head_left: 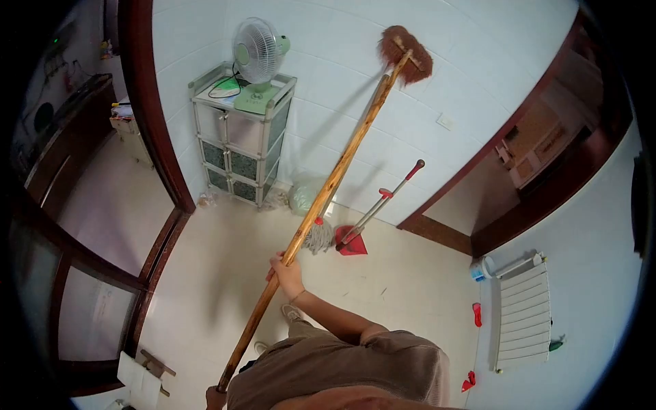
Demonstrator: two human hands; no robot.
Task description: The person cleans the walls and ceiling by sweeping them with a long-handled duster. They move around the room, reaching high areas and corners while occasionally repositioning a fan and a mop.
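A broom with a long wooden handle point(324, 195) runs slantwise up across the view. Its reddish-brown bristle head point(408, 56) is raised high and overlaps the white tiled wall. Partway down the handle, my right hand point(285, 275) is closed around the wood. At the bottom left my left hand point(216, 398) grips the lower end, partly cut off by the frame edge. Behind the handle, by the wall, are a grey string mop point(318, 238) and a red dustpan point(350, 242) with a long upright handle.
A green fan point(260, 55) stands on a metal-framed cabinet point(239, 140) left of the broom. Dark wooden door frames point(160, 102) flank the room. At the right are a white radiator point(524, 314) and a small bucket point(482, 268). Red items point(477, 315) lie by that wall.
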